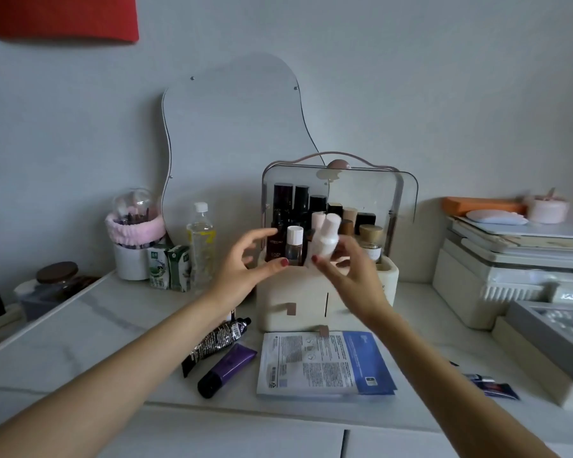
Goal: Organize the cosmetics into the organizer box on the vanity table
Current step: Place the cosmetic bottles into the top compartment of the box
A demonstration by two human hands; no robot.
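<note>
Here, right hand (351, 269) grips tilted white bottle (327, 238); cap pale pink.

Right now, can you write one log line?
right hand: holds white bottle | left hand: open, empty | organizer box: lid up

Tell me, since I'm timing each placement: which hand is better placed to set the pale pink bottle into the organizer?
Right. The right hand already holds the pale pink bottle, tilted, at the organizer box opening. The left hand hovers beside it, fingers spread, holding nothing.
</note>
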